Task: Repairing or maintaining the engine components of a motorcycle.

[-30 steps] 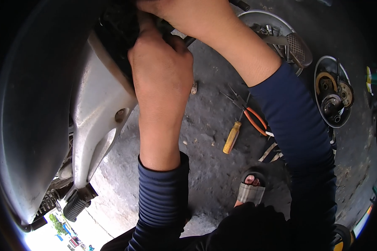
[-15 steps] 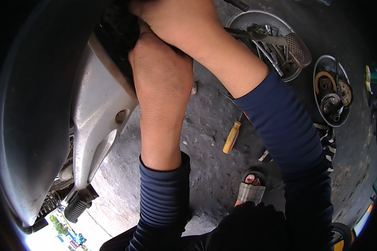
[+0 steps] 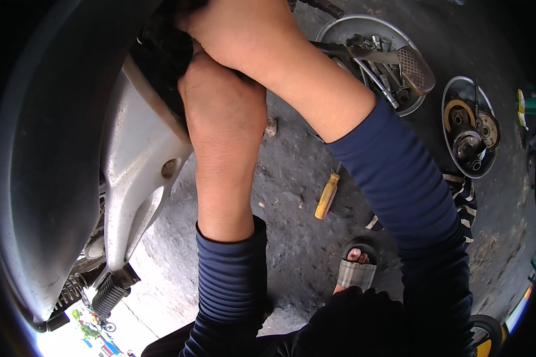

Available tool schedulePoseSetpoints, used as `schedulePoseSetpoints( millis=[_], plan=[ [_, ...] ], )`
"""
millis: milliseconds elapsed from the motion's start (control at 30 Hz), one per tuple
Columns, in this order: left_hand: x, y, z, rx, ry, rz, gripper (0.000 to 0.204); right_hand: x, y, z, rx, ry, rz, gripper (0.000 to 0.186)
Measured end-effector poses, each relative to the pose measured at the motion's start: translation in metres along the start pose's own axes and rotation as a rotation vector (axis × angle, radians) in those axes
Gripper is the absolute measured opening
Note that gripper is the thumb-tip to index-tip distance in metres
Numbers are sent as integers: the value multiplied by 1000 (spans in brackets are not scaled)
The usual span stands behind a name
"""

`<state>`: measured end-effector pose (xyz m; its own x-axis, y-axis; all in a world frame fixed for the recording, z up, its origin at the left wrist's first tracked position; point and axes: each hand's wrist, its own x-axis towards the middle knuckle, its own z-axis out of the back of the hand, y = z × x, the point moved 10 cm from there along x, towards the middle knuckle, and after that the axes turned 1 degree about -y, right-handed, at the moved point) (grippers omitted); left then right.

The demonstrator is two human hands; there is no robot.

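Observation:
A motorcycle fills the left side, with a dark smooth body panel (image 3: pixel 47 160) and a silver-grey metal footrest bracket (image 3: pixel 131 143). My left hand (image 3: pixel 220 89) reaches up into the dark gap beside the bracket's upper end. Crossing above it from the right, my right hand (image 3: pixel 211 24) goes into the same shadowed part of the machine. The fingers of both hands are hidden there, so what they touch or hold cannot be made out.
A ridged pedal (image 3: pixel 415 70) juts over a metal bowl (image 3: pixel 333 27) of sockets and wrenches. Right of it stands another metal bowl (image 3: pixel 448 140) with round greasy parts. A yellow-handled screwdriver (image 3: pixel 327 196) lies on the concrete floor (image 3: pixel 292 250), near my sandalled foot (image 3: pixel 356 268).
Both hands and forearms have shifted slightly to the left, still in the same gap. The view has moved a little; the bowls and screwdriver lie as before.

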<state>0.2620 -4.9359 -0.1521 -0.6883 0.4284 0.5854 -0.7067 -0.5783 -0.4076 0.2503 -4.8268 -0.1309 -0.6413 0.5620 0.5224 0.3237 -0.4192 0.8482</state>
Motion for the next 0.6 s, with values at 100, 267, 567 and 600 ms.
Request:
schedulePoseSetpoints(
  millis=[100,267,567,600],
  plan=[
    [-1,1,-3,20,30,37,22,-1,4,1,55,10,79,13],
    [-1,-2,-2,3,16,17,22,-1,5,4,-15,-30,66,13],
    [1,0,-2,-3,27,51,23,-1,2,3,137,-24,54,12],
    [1,3,-3,21,35,93,23,0,0,3,137,-24,55,12]
  ],
)
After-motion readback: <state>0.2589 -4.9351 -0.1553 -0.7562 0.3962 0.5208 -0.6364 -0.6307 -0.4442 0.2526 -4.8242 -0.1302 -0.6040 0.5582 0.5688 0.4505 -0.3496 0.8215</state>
